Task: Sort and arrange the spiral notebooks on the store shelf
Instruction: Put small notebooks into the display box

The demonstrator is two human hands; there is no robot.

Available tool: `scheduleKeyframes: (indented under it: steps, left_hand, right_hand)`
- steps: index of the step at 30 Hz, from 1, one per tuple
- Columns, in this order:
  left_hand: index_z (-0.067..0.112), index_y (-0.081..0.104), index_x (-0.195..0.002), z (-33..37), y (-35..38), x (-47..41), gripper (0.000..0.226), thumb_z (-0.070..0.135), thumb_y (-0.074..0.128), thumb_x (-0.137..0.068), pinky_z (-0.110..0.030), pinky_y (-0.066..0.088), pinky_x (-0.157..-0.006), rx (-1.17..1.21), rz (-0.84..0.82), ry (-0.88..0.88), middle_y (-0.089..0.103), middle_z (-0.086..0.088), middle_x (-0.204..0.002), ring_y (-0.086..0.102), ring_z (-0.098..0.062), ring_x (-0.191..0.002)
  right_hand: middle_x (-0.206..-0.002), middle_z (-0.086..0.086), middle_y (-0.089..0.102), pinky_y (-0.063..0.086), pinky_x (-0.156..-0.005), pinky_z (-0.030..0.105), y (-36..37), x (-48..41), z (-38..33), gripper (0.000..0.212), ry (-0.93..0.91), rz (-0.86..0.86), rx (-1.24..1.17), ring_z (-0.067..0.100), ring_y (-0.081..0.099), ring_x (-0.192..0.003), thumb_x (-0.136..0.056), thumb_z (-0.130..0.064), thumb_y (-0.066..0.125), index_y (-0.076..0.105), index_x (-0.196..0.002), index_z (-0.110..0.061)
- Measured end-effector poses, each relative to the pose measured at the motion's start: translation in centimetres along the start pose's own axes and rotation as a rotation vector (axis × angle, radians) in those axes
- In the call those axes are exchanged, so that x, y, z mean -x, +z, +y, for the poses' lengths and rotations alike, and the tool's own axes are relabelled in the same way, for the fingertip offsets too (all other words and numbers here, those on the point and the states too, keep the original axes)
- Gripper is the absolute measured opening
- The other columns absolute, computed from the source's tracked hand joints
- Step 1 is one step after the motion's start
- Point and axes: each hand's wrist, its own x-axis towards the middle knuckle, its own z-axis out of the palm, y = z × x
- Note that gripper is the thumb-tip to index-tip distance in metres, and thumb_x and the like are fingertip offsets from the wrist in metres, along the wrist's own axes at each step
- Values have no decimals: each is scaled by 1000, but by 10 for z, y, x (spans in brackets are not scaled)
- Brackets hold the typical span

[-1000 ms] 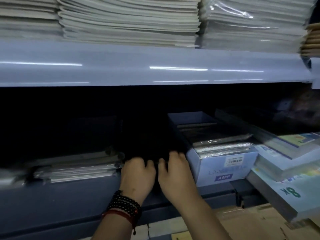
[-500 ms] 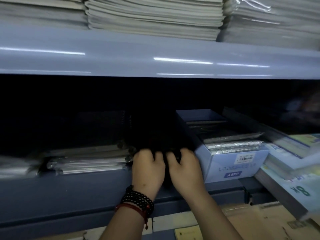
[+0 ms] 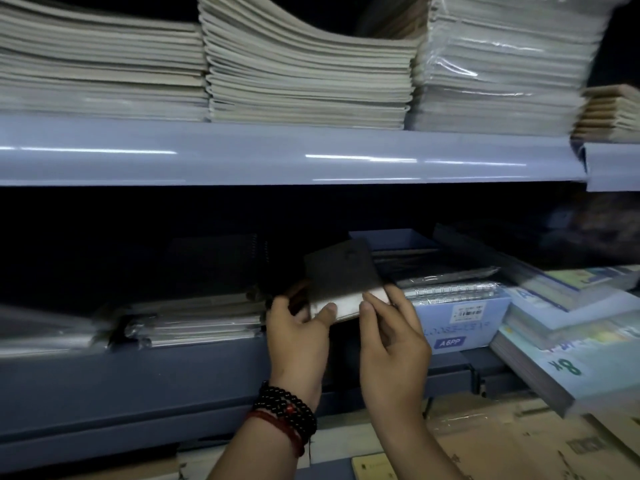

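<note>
Notebook [image 3: 341,275] dark, tilted up over lower shelf [image 3: 173,375] front, between left stack [image 3: 201,320] and box [image 3: 460,327]. Left hand [image 3: 298,336] and right hand [image 3: 391,337] both pinch its near edge. Best: keep both grips, level it, lay flush on matching stack.

Dark notebook [image 3: 341,271]: black cover, pale page edge nearest; held tilted, far edge raised, before lower shelf [image 3: 173,375].
Wrapped spiral notebooks [image 3: 450,294]: laid flat in blue box [image 3: 464,332], just right of it.
</note>
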Motion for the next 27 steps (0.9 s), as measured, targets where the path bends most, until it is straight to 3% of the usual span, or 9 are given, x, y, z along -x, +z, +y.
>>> scheduleKeyframes:
  steps: [2,4,9,11,14,16,19,23,27]
  left_hand:
    - [14,53,-134,8,-9,-1,59,-7,74,-83,-29,52,-99,161,-49,-97,63,-2,-129,59,-13,-121]
    - [10,49,-137,15,-23,-4,67,-13,73,-80,-29,52,-94,198,-106,-160,66,-7,-127,64,-21,-117]
    - [9,68,-112,20,-54,3,20,7,67,-93,-36,55,-83,88,-125,-146,77,-5,-104,72,-17,-89]
    - [10,71,-111,20,-65,6,19,17,69,-94,-39,55,-84,74,-105,-124,77,-4,-101,70,-18,-88]
    - [17,75,-109,25,-74,8,19,23,72,-91,-44,52,-96,19,-127,-57,78,-1,-103,72,-20,-96]
    - [17,74,-112,26,-74,11,21,21,71,-92,-48,53,-96,3,-165,-44,77,-5,-109,73,-25,-102]
    - [18,72,-113,29,-73,17,21,17,69,-92,-39,57,-81,-20,-185,5,78,-5,-106,74,-21,-93]
    - [28,77,-104,34,-72,19,19,20,74,-86,-22,56,-80,-53,-151,178,76,2,-104,71,-13,-98]
    - [31,81,-97,42,-76,18,27,8,74,-85,-16,54,-80,-134,-158,304,72,1,-99,67,-5,-89]
  right_hand:
    - [-127,-15,60,51,-89,13,-5,2,-5,15,-7,24,-89,-1,64,-108,-94,-12,68,78,-101,-18]
    - [-116,-11,63,55,-86,18,-9,3,-8,14,5,10,-146,4,68,-102,-90,-5,71,76,-96,-17]
    - [-120,-9,65,52,-72,9,-18,5,-20,48,152,-148,-234,-1,70,-97,-86,3,72,61,-125,-23]
    - [-115,-11,68,52,-68,9,-21,5,-25,55,199,-190,-243,-2,70,-89,-86,1,73,57,-132,-25]
    - [-98,-8,76,58,-72,18,-22,6,-30,42,224,-260,-248,4,72,-81,-89,0,70,64,-122,-25]
    - [-92,-10,77,59,-72,19,-22,8,-31,32,219,-276,-241,5,73,-82,-91,0,67,71,-110,-25]
    - [-92,-9,77,57,-70,18,-22,8,-29,25,219,-264,-250,7,73,-85,-91,-3,68,73,-104,-24]
    - [-94,-6,77,58,-72,21,-20,4,-27,22,160,-251,-216,8,72,-89,-89,-8,71,73,-106,-21]
    - [-101,5,72,54,-77,17,-21,0,-27,28,29,-186,-231,11,69,-95,-83,11,70,74,-92,-15]
